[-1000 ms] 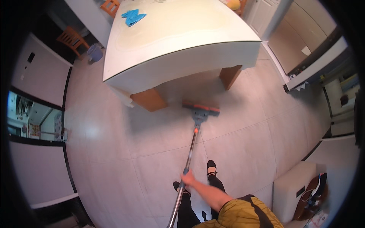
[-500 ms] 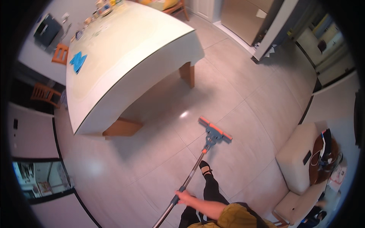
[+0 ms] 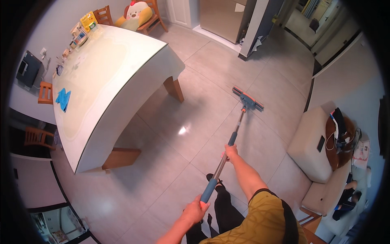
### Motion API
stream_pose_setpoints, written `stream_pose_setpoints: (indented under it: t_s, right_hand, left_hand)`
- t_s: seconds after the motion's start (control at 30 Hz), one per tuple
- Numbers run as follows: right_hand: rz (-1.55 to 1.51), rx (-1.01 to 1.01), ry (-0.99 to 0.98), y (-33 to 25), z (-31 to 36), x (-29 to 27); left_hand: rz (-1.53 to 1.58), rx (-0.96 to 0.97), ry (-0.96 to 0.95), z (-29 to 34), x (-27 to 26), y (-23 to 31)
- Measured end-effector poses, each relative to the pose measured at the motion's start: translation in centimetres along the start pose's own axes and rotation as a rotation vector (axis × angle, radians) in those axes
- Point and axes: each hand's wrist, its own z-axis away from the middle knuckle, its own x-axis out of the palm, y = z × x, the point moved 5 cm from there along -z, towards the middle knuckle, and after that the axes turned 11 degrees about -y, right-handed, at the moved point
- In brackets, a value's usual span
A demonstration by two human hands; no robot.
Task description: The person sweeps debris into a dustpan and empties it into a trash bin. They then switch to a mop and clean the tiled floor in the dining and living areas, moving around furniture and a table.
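Note:
A long-handled mop (image 3: pixel 219 168) with a metal pole and blue-grey grips slants away from me. Its wide grey head (image 3: pixel 248 99), edged with orange, is down at the tiled floor (image 3: pixel 211 122). My right hand (image 3: pixel 231 152) is wrapped round the pole just below the upper grey sleeve, with that arm stretched forward. Closer to my body, my left hand (image 3: pixel 194 211) closes on the near end of the handle, by the thick grip. My feet in dark shoes stand under the pole.
A white-topped table (image 3: pixel 118 53) with wooden legs fills the left, a blue cloth (image 3: pixel 63 99) on it. Wooden chairs (image 3: pixel 46 92) stand along its far side. A beige sofa (image 3: pixel 310 146) bearing clothes and cables is at right. A wall corner (image 3: pixel 254 30) juts out ahead.
The mop head has moved forward and right across the floor. My right hand is now farther along the pole, and my left hand has come into view on the handle's end. The view has shifted.

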Motion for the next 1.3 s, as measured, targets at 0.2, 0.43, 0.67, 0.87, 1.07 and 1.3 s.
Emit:
stream_pose_setpoints:
  t_s: [0.2, 0.43, 0.67, 0.87, 1.07, 1.3]
  right_hand:
    - [0.479, -0.179, 0.263, 11.1, 1.4, 4.3]
    - [0.243, 0.096, 0.025, 29.8, 12.9, 20.4]
    - [-0.294, 0.41, -0.419, 34.5, 26.5, 32.6]
    - [-0.352, 0.347, -0.398, 32.4, 27.0, 31.2]
    - [-0.438, 0.144, -0.355, 27.2, 17.8, 21.6]
    - [-0.402, 0.07, -0.157, 15.6, 9.5, 0.7]
  left_hand:
    - [-0.03, 0.207, 0.067, 7.6, 3.6, -10.7]
    - [-0.052, -0.154, 0.025, 26.9, 3.6, -33.3]
    - [-0.088, -0.247, 0.091, 41.5, -3.7, -38.1]
    - [-0.271, -0.307, 0.042, 40.5, -7.1, -31.6]
    - [-0.386, -0.257, 0.014, 30.2, -5.8, -22.3]
    - [-0.257, 0.005, -0.156, 11.5, 1.7, -7.8]
